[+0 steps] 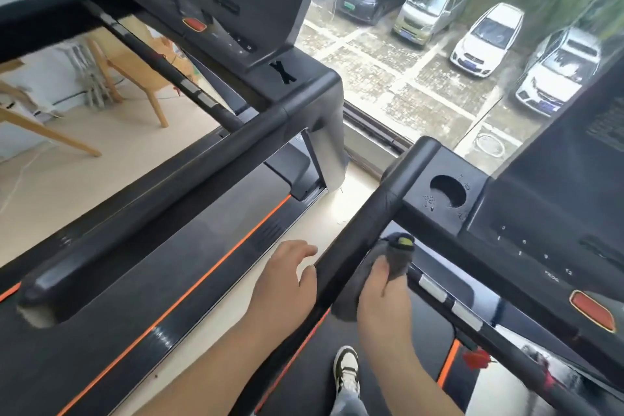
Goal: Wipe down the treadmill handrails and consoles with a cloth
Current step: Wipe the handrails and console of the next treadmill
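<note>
Two hands frame one black handrail [358,246] in the lower centre of the frame. My right hand [385,300] is clenched on a grey cloth [374,267], bunched and pressed against the rail's right side just below the cup-holder corner of the console [445,194], so the fabric wraps the curve it cleans. My left hand [287,277] rests loose-fingered, grasping nothing, against the rail's opposite side, probably to brace it. A second treadmill [189,162] runs diagonally across the left of the frame; its rail looks untouched from here.
</note>
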A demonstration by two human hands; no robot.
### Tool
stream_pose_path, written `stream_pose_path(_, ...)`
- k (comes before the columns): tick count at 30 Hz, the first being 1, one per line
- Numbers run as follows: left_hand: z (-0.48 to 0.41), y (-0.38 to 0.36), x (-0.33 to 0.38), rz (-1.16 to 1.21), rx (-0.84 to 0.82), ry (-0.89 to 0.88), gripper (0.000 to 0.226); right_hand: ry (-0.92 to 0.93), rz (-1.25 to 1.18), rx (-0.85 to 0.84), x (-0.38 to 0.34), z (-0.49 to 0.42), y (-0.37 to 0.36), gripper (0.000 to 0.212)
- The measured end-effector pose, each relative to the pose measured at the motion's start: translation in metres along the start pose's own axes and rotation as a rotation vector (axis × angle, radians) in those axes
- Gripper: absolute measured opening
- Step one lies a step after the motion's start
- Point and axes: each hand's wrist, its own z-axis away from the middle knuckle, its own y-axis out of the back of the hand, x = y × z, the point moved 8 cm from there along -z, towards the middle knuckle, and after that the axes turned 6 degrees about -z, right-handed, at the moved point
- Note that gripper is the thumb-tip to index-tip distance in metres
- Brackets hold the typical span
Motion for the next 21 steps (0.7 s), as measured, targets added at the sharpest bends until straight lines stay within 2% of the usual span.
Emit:
stream_pose_path(2, -0.012, -0.004, 0.016, 0.033, 0.049, -0.013, 0.033, 0.188, 0.037, 0.042, -0.027, -0.023, 0.022, 0.026)
stream_pose_path(6, -0.034, -0.013, 0.048, 0.066, 0.170, -0.017, 0.035, 0.585, 0.457, -0.043, -0.062, -0.082, 0.043, 0.056)
stream_pose_path(8, -0.045, -0.022, 0.059, 0.070, 0.227, 0.007, 0.038, 0.791, 0.725, -0.217, -0.052, -0.102, 0.020, 0.068)
stream_pose_path(11, -0.056, -0.032, 0.064, 0.123, 0.320, 0.107, 0.045, 1.065, 1.037, -0.542, 0.004, -0.116, -0.017, 0.069)
stream_pose_path(13, -0.057, -0.034, 0.064, 0.123, 0.367, 0.164, 0.046, 1.117, 1.074, -0.688, 0.027, -0.125, -0.023, 0.070)
stream_pose_path(14, -0.056, -0.034, 0.064, 0.111, 0.385, 0.175, 0.045, 1.141, 1.067, -0.707, 0.027, -0.131, -0.024, 0.069)
stream_pose_path(17, -0.056, -0.036, 0.061, 0.072, 0.387, 0.213, 0.044, 1.139, 1.062, -0.644, 0.001, -0.166, -0.030, 0.059)
stream_pose_path(19, -0.059, -0.040, 0.062, 0.071, 0.353, 0.240, 0.043, 1.038, 1.106, -0.545, -0.027, -0.208, -0.034, 0.057)
stream_pose_path(21, -0.063, -0.041, 0.066, 0.080, 0.315, 0.238, 0.043, 0.872, 1.191, -0.516, -0.047, -0.252, -0.030, 0.054)
